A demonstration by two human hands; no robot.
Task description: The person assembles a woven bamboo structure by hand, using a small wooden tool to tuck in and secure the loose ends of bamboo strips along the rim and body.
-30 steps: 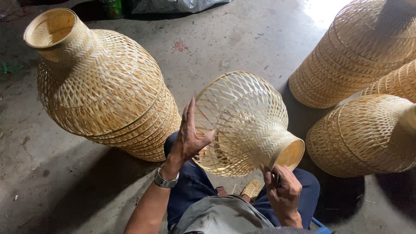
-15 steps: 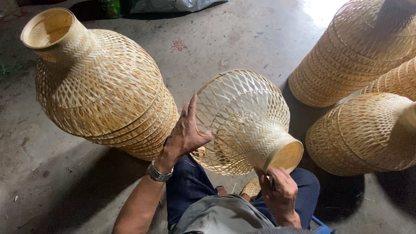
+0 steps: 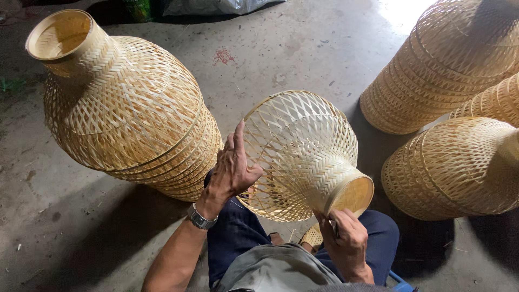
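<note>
Woven bamboo basket (image 3: 303, 151), hollow, held by left hand (image 3: 233, 170) and right hand (image 3: 346, 240).

**Woven stacks around a concrete floor**

A tall stack of nested woven bamboo shades (image 3: 130, 113) lies tilted at the left of the grey concrete floor (image 3: 303, 48), its narrow neck toward the far-left corner. At the right edge are three more woven stacks (image 3: 459, 59), close together. A pale plastic sheet (image 3: 216, 5) lies at the far edge, a red smudge (image 3: 223, 55) nearby.
</note>
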